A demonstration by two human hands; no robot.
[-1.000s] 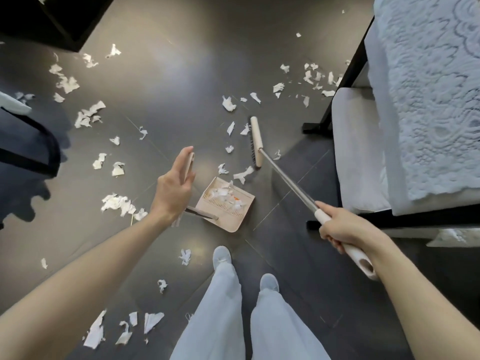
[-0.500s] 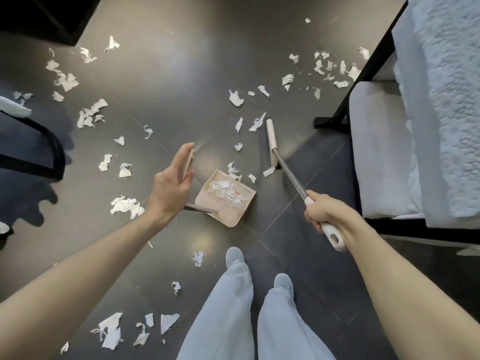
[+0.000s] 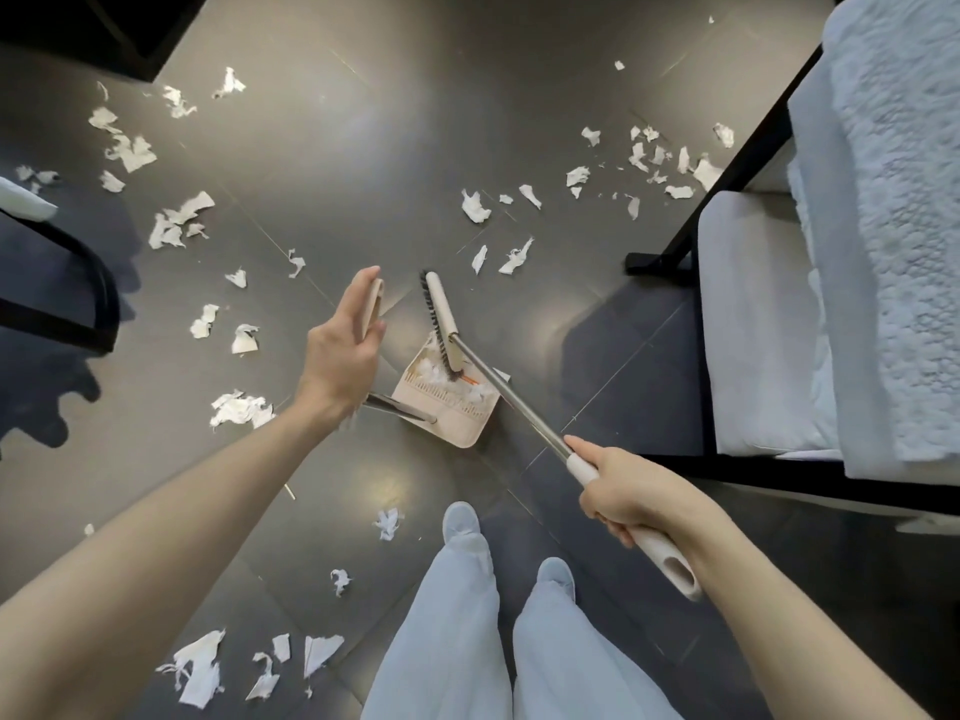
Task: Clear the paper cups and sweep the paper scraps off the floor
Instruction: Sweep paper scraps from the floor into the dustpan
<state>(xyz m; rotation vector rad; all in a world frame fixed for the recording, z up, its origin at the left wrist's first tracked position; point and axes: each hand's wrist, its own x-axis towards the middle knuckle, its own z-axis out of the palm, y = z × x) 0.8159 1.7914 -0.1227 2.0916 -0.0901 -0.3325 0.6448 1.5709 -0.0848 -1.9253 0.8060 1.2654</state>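
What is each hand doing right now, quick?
The left hand holds the dustpan handle between thumb and fingers.
The right hand grips the broom handle.

Torn white paper litters the dark floor [image 3: 415,122], with some already gathered in the dustpan under the broom.

The paper scraps [image 3: 475,206] lie in loose clusters across the tiles: far left, far right, and along the near edge. The beige dustpan [image 3: 457,413] sits flat on the floor holding a small heap of scraps, and its thin handle rises to the left hand [image 3: 343,350], which holds the beige grip. The broom [image 3: 441,309] has a beige head with dark bristles and a metal shaft. The near end of its head rests over the pan's open edge, and the right hand [image 3: 628,491] grips its handle.
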